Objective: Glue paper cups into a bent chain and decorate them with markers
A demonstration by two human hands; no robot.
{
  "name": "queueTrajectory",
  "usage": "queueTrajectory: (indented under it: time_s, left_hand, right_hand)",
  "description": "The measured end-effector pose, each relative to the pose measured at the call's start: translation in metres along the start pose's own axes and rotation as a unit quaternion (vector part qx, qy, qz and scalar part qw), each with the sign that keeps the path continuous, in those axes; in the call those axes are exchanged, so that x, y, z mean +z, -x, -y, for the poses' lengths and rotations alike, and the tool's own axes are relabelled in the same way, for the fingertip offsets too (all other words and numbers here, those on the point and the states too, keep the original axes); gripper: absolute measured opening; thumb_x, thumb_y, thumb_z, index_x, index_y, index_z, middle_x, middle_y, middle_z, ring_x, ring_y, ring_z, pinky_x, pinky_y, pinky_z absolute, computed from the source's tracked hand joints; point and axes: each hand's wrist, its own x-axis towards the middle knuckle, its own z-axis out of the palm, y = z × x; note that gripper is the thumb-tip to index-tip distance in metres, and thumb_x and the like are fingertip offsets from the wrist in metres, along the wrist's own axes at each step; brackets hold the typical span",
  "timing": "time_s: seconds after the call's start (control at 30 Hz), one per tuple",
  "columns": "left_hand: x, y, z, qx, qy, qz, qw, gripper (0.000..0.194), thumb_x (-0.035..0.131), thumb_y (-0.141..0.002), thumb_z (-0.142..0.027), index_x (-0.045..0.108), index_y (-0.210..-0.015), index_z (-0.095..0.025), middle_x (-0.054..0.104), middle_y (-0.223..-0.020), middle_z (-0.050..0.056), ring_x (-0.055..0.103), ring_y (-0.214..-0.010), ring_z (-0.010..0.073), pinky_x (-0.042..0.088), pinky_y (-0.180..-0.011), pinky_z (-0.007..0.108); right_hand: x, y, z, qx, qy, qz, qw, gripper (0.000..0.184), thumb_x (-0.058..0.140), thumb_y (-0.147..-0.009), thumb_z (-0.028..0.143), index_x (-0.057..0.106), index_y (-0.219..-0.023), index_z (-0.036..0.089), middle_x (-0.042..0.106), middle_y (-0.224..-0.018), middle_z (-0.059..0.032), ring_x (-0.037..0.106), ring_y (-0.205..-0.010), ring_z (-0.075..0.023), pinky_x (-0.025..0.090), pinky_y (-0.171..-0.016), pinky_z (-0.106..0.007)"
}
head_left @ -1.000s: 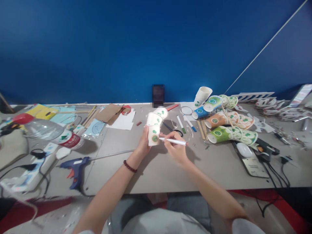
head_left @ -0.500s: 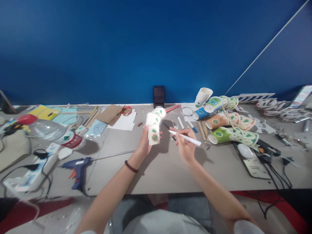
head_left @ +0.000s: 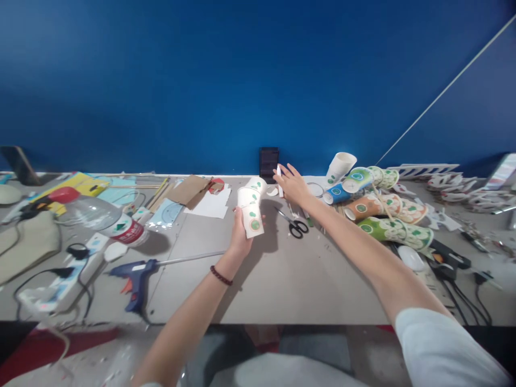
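My left hand (head_left: 241, 234) is wrapped around a white paper cup piece (head_left: 253, 217) with green leaf prints. A second cup section tilts off its top. Over the back of the table, my right hand (head_left: 293, 185) reaches out near the dark phone-like block (head_left: 269, 163). A white marker (head_left: 279, 170) stands upright at its fingers, partly hidden by them. Below that hand lie black-handled scissors (head_left: 298, 228), apart from it.
To the right lie green (head_left: 379, 228), orange (head_left: 358, 208) and blue paper cup assemblies (head_left: 335, 193), beside an upright white cup (head_left: 341, 165). On the left are a glue gun (head_left: 139, 277), a plastic bottle (head_left: 100, 215), a power strip (head_left: 74, 279) and brown cardboard (head_left: 189, 190).
My right hand has moved forward and left with the marker, from beside the cups to the back of the table. The scissors now show fully. My left hand still holds the cups.
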Motion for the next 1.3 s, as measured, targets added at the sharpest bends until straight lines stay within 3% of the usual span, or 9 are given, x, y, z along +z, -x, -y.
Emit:
queueTrajectory:
  time_s: [0.27,0.4,0.5,0.6,0.7,0.83,0.93,1.07,1.3]
  left_hand:
    - [-0.002,0.004,0.0,-0.008,-0.012,0.059,0.998,0.057,0.052,-0.081,-0.065,0.063,-0.108,-0.016,0.07,-0.091,0.008,0.068,-0.076,0.019,0.054,-0.064,0.029]
    - [-0.001,0.005,-0.001,0.003,-0.021,0.058,0.998,0.058,0.056,-0.079,-0.064,0.062,-0.108,-0.015,0.07,-0.091,0.008,0.069,-0.076,0.0198,0.055,-0.064,0.03]
    - [0.0,0.005,-0.003,0.012,-0.026,0.063,0.998,0.058,0.053,-0.08,-0.065,0.062,-0.108,-0.015,0.07,-0.094,0.009,0.069,-0.077,0.0202,0.054,-0.063,0.03]
    - [0.001,0.005,-0.003,0.002,-0.02,0.059,0.998,0.057,0.047,-0.083,-0.065,0.063,-0.107,-0.015,0.07,-0.092,0.009,0.068,-0.075,0.0202,0.054,-0.063,0.03]
    - [0.003,0.005,-0.004,-0.02,0.002,0.054,0.998,0.055,0.045,-0.085,-0.063,0.064,-0.105,-0.015,0.07,-0.088,0.01,0.067,-0.072,0.0199,0.053,-0.06,0.031]
    - [0.003,0.011,-0.008,-0.042,0.046,0.077,0.995,0.054,0.047,-0.084,-0.059,0.064,-0.105,-0.013,0.071,-0.089,0.011,0.068,-0.072,0.022,0.053,-0.06,0.031]
    - [0.003,0.015,-0.011,-0.05,0.061,0.085,0.993,0.053,0.048,-0.084,-0.057,0.064,-0.105,-0.011,0.071,-0.09,0.012,0.069,-0.073,0.0224,0.054,-0.059,0.031]
    - [0.005,0.017,-0.01,-0.048,0.055,0.077,0.994,0.053,0.045,-0.086,-0.056,0.064,-0.107,-0.011,0.072,-0.088,0.013,0.069,-0.07,0.0233,0.054,-0.057,0.032]
    - [0.007,0.015,-0.005,-0.034,0.054,0.081,0.995,0.05,0.043,-0.087,-0.055,0.065,-0.102,-0.012,0.072,-0.083,0.012,0.07,-0.066,0.0255,0.053,-0.055,0.033]
  right_hand:
    - [0.016,-0.036,-0.031,-0.082,-0.019,0.051,0.995,0.038,0.059,-0.073,0.002,0.062,-0.109,0.013,0.059,-0.133,-0.0149,0.037,-0.138,-0.0248,0.021,-0.118,-0.049]
    - [0.002,-0.044,-0.043,-0.038,-0.001,-0.012,0.999,0.04,0.046,-0.078,0.001,0.06,-0.112,0.016,0.056,-0.137,-0.0092,0.032,-0.141,-0.0232,0.019,-0.116,-0.056]
    - [-0.017,-0.044,-0.041,0.021,0.016,-0.086,0.996,0.039,0.041,-0.085,0.008,0.054,-0.122,0.013,0.049,-0.143,-0.014,0.018,-0.146,-0.026,0.01,-0.117,-0.059]
    - [-0.036,-0.032,-0.02,0.09,-0.02,-0.168,0.981,0.037,0.038,-0.093,0.022,0.049,-0.128,0.012,0.053,-0.137,-0.0165,0.019,-0.145,-0.0292,0.004,-0.117,-0.062]
    - [-0.048,-0.007,0.018,0.176,-0.116,-0.27,0.94,0.037,0.035,-0.097,0.034,0.05,-0.126,0.018,0.062,-0.124,-0.0134,0.039,-0.135,-0.0305,0.015,-0.115,-0.063]
    - [-0.05,0.04,0.075,0.224,-0.419,-0.327,0.817,0.041,0.032,-0.097,0.047,0.054,-0.123,0.025,0.065,-0.109,-0.0087,0.065,-0.101,-0.0247,0.055,-0.085,-0.043]
    - [-0.048,0.077,0.112,0.242,-0.551,-0.319,0.732,0.031,0.043,-0.094,0.046,0.063,-0.106,0.025,0.068,-0.098,-0.0058,0.067,-0.09,-0.022,0.058,-0.072,-0.036]
    - [-0.046,0.105,0.146,0.247,-0.574,-0.26,0.736,0.016,0.058,-0.09,0.036,0.064,-0.096,0.023,0.07,-0.079,-0.0022,0.069,-0.082,-0.0188,0.055,-0.078,-0.035]
    - [-0.027,0.113,0.158,0.279,-0.611,-0.214,0.709,0.017,0.066,-0.083,0.038,0.062,-0.086,0.022,0.073,-0.091,-0.0072,0.071,-0.087,-0.022,0.057,-0.081,-0.038]
